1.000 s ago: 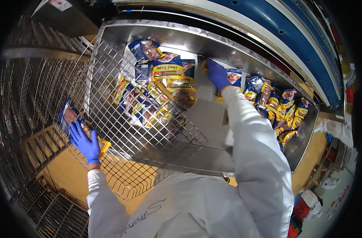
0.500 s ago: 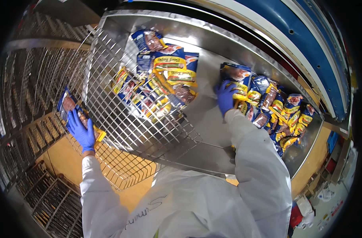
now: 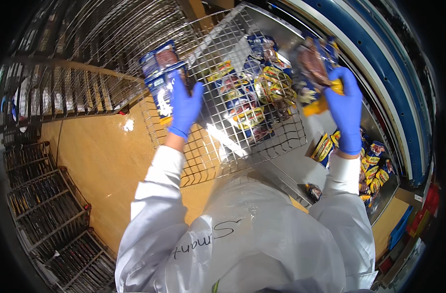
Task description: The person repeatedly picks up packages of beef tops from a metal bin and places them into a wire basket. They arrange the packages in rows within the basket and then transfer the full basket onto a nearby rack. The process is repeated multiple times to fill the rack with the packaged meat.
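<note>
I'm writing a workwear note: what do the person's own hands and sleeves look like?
The left hand and right hand wear snug, plain blue-violet gloves. The long sleeves are white and loose, with no visible markings. A strip of bare wrist shows between glove and sleeve.

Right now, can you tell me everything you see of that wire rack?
The wire rack is silvery, seemingly metal, an open square mesh. It extends partly over the grey bin, whose loose packs show through it. Blue packets lie at its left end, beneath the gloved left hand. Its support is unclear.
</note>
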Action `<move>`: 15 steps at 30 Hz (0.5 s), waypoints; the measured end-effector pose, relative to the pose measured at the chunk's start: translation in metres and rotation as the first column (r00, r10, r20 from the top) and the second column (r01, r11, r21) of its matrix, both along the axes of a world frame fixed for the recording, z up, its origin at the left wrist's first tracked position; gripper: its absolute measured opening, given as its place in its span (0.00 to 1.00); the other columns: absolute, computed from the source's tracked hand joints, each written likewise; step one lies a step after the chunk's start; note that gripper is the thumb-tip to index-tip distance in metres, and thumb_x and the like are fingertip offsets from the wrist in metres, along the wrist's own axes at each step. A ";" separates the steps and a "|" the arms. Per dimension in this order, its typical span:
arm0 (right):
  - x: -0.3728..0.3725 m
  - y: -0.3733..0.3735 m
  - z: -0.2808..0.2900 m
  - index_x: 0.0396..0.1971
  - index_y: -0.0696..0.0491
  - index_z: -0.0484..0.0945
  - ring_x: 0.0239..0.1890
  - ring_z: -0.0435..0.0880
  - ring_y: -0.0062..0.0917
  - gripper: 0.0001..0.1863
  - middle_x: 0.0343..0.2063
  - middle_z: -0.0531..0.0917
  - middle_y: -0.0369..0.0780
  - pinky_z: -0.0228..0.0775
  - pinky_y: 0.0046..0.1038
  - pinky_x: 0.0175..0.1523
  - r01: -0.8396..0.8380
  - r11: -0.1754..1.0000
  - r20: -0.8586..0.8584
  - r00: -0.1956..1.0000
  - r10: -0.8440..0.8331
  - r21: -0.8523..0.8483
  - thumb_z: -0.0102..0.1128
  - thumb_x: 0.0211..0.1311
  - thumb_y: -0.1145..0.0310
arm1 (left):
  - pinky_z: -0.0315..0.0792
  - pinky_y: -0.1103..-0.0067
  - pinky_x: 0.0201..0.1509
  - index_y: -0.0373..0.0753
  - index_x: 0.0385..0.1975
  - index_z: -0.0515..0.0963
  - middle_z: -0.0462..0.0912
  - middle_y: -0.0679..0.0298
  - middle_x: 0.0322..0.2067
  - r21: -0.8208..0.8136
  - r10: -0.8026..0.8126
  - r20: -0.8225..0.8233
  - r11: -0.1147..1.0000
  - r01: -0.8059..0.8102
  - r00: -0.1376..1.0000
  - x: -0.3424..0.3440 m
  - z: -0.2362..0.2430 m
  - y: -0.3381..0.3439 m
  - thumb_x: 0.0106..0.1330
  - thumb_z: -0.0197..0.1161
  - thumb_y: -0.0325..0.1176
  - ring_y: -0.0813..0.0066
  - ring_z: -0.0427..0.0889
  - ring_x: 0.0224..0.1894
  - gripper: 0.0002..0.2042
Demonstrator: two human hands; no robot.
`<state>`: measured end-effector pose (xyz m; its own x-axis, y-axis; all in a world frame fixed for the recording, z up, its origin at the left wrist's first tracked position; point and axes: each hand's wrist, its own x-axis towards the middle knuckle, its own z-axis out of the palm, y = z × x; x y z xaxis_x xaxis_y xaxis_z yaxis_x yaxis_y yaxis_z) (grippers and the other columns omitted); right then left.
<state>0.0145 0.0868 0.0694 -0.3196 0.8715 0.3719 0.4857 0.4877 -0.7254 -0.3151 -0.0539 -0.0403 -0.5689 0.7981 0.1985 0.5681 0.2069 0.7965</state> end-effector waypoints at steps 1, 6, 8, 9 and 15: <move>-0.033 -0.018 0.013 0.31 0.53 0.71 0.37 0.76 0.22 0.12 0.32 0.75 0.38 0.68 0.23 0.43 -0.069 0.993 -0.097 0.994 0.059 -0.100 0.58 0.42 0.80 | 0.55 0.74 0.65 0.29 0.62 0.56 0.63 0.50 0.60 -0.083 -0.004 0.350 0.996 0.036 0.937 0.021 0.014 -0.012 0.64 0.58 0.48 0.62 0.63 0.62 0.35; -0.156 -0.112 -0.006 0.34 0.50 0.67 0.34 0.71 0.15 0.15 0.34 0.69 0.32 0.67 0.18 0.38 -0.662 0.573 -0.782 0.621 0.058 -0.483 0.60 0.50 0.81 | 0.73 0.81 0.44 0.34 0.49 0.69 0.76 0.63 0.45 0.136 -0.095 0.938 0.986 -0.100 0.334 0.030 0.093 -0.069 0.67 0.53 0.48 0.79 0.77 0.41 0.22; -0.181 -0.144 -0.068 0.38 0.50 0.66 0.35 0.73 0.16 0.14 0.35 0.69 0.34 0.69 0.20 0.40 -0.528 0.787 -0.554 0.777 0.298 -0.317 0.58 0.53 0.79 | 0.75 0.82 0.40 0.33 0.47 0.70 0.80 0.63 0.37 0.071 0.031 0.862 0.981 -0.181 0.507 0.003 0.082 -0.092 0.65 0.57 0.46 0.75 0.80 0.36 0.22; -0.190 -0.153 -0.090 0.39 0.52 0.66 0.39 0.73 0.19 0.16 0.35 0.70 0.39 0.70 0.23 0.41 -0.475 0.718 -0.387 0.871 0.302 -0.509 0.60 0.53 0.77 | 0.75 0.80 0.39 0.32 0.44 0.72 0.81 0.60 0.36 -0.047 0.180 0.767 0.973 -0.227 0.616 -0.012 0.049 -0.102 0.64 0.59 0.45 0.73 0.81 0.35 0.21; -0.228 -0.184 -0.161 0.46 0.60 0.66 0.36 0.78 0.26 0.24 0.35 0.77 0.43 0.71 0.27 0.41 -0.234 0.934 -0.057 0.972 0.228 -0.270 0.65 0.51 0.70 | 0.74 0.72 0.38 0.30 0.35 0.75 0.81 0.49 0.37 -0.423 0.377 0.123 0.857 -0.295 0.918 -0.041 0.003 -0.121 0.56 0.65 0.40 0.62 0.83 0.34 0.17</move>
